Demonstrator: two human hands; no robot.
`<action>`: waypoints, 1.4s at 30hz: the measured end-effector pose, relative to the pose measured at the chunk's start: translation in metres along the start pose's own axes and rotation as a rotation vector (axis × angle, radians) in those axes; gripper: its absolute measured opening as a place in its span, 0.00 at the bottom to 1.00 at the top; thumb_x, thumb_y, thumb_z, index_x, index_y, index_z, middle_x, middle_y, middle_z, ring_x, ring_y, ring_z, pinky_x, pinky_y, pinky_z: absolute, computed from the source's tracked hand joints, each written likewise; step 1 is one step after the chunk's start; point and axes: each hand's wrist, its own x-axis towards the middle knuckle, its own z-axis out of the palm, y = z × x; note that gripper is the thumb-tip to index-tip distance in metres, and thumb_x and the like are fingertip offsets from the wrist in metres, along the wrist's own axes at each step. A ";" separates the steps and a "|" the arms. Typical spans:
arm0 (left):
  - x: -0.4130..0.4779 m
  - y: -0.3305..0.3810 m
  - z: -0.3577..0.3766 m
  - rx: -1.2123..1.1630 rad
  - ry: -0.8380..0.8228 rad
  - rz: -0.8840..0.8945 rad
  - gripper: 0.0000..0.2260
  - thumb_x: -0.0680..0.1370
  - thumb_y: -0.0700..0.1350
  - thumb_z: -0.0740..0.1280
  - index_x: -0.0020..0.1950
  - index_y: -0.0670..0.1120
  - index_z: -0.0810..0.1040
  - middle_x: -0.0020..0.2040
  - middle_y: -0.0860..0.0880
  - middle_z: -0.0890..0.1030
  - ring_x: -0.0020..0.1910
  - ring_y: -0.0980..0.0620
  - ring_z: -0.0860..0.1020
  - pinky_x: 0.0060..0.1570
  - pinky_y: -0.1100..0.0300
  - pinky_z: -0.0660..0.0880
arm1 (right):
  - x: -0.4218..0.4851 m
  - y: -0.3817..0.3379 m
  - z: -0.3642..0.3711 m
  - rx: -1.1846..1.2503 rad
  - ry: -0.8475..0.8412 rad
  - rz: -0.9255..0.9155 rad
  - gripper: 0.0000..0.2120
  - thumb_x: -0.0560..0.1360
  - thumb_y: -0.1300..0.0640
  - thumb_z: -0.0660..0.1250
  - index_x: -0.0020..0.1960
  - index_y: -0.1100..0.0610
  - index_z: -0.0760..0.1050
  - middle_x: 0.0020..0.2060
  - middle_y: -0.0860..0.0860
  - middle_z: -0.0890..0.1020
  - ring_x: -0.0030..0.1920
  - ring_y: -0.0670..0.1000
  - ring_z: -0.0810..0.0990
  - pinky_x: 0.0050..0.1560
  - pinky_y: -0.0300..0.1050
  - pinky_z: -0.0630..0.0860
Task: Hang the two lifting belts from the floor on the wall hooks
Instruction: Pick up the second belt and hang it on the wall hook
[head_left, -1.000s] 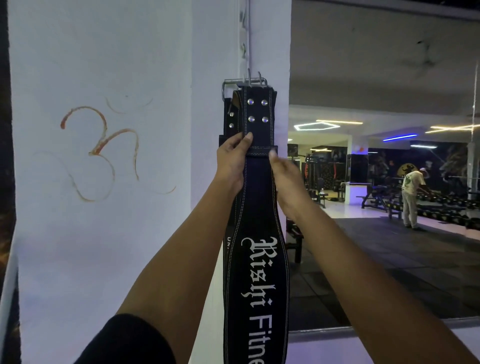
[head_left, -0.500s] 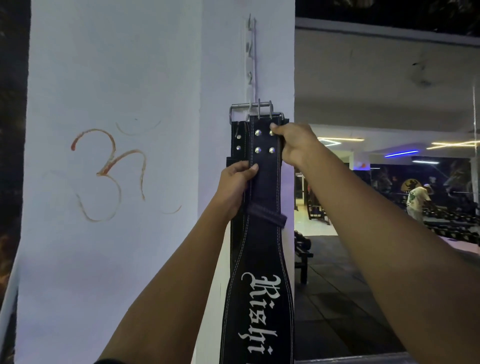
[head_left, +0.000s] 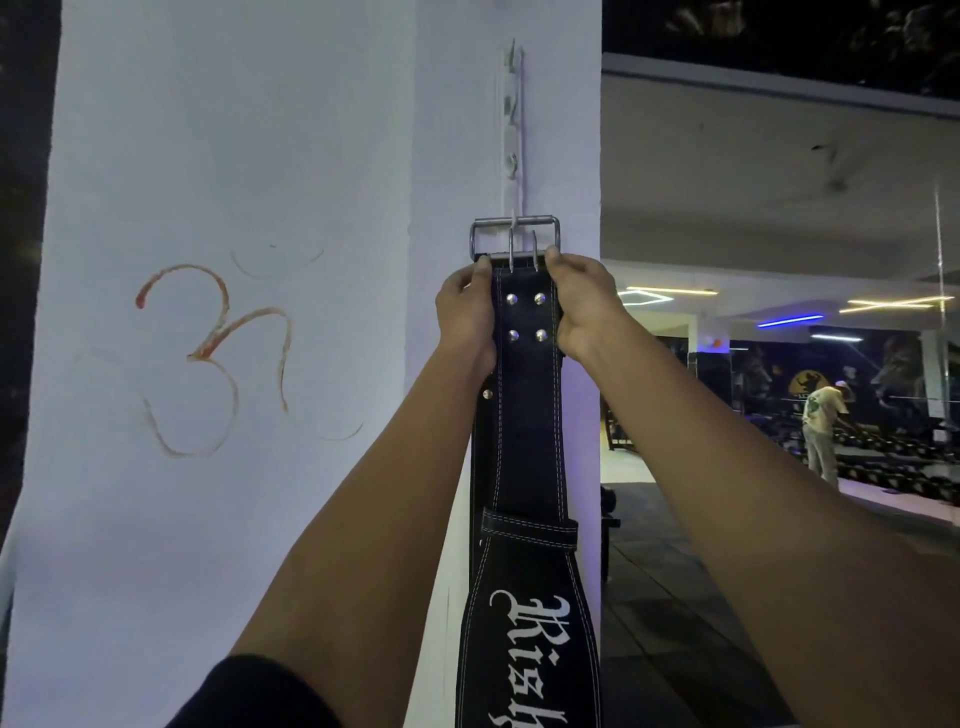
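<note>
A: Status, near to far?

B: Both forearms reach up. Belt (head_left: 530, 441) hangs straight down between them, flat against the white pillar (head_left: 234, 156), lettered wide section nearest the camera. Left hand (head_left: 465, 317) clenches the belt's left edge just under the buckle (head_left: 514, 239); right hand (head_left: 584, 306) clenches the right edge at the same height, beside the four rivets.

A: Buckle on a hook?

B: Buckle frame sits at the bottom of the hook strip (head_left: 511, 130) on the pillar's right face. Can't tell if it's actually seated on a hook. A second belt seems to sit behind this one on the left; only an edge shows.

A: Handling?

B: Judging by look: thick stitched leather, stiff, moderately heavy, not slippery, not fragile. The metal buckle is the only rigid hanging point. Best hold is where the hands are, either side just below the buckle, to steer the frame. Far right: gym floor, someone at the dumbbell rack (head_left: 909, 467).
</note>
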 end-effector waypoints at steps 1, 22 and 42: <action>0.003 0.001 0.000 -0.012 -0.006 0.004 0.12 0.79 0.45 0.62 0.55 0.37 0.77 0.45 0.43 0.81 0.42 0.46 0.80 0.48 0.53 0.79 | 0.001 0.001 0.002 -0.003 0.027 -0.013 0.05 0.77 0.52 0.64 0.44 0.53 0.73 0.57 0.59 0.80 0.57 0.59 0.80 0.59 0.60 0.77; 0.117 0.018 0.051 0.094 0.099 0.210 0.14 0.76 0.44 0.66 0.30 0.44 0.74 0.33 0.46 0.76 0.35 0.46 0.74 0.45 0.51 0.78 | 0.126 -0.032 0.017 0.017 0.172 -0.219 0.15 0.69 0.60 0.73 0.28 0.58 0.71 0.27 0.52 0.74 0.34 0.54 0.73 0.39 0.48 0.73; 0.197 0.040 0.065 0.229 0.123 0.177 0.03 0.74 0.37 0.65 0.41 0.41 0.72 0.37 0.44 0.73 0.29 0.50 0.70 0.27 0.62 0.71 | 0.199 -0.043 0.046 0.052 0.145 -0.212 0.12 0.67 0.64 0.74 0.48 0.63 0.75 0.52 0.60 0.82 0.50 0.58 0.82 0.50 0.56 0.81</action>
